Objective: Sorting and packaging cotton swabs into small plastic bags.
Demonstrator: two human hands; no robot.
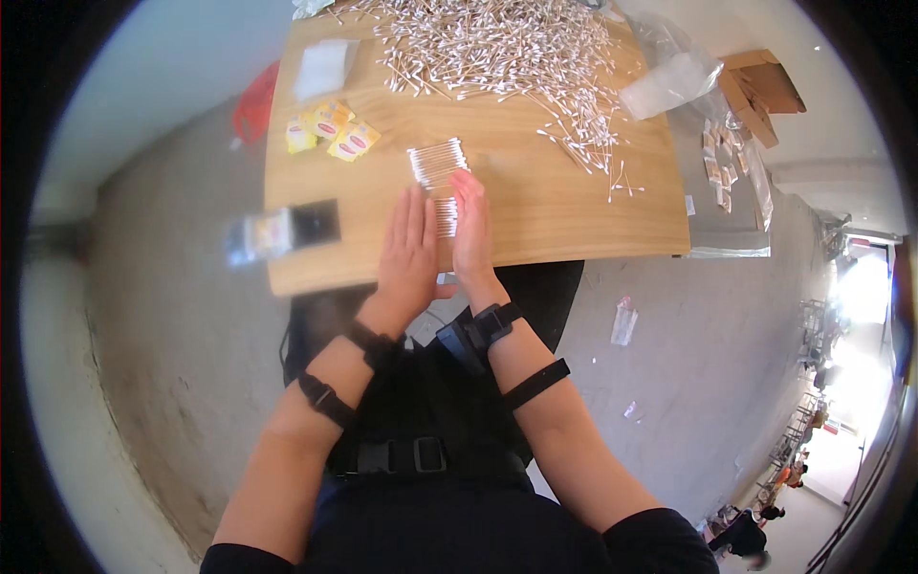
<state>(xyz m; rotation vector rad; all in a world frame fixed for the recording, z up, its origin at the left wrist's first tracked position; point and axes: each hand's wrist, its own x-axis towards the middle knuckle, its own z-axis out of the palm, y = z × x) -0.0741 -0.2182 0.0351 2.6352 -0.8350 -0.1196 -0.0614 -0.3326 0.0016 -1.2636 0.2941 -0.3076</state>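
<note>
Yellow packets [352, 142] and swab heap [497, 48] beyond unclenched hands [409, 244] [471, 234], neat swab row [447, 218] between.

Pale wood-grained tabletop [574, 230]: widest bare lane runs along the near edge, from the right hand [470, 225] to the right corner; stray swabs fringe its far side. Narrower gap between left hand [409, 244] and the blurred dark rectangular object [316, 222] jutting over the left edge. Far side blocked by a broad heap of white-tipped wooden swabs [497, 48]; translucent plastic bag [669, 86] obstructs the far right. Yellow printed packets [354, 142] hinder far-left passage. Between the palms: aligned swabs [447, 218], little room.
</note>
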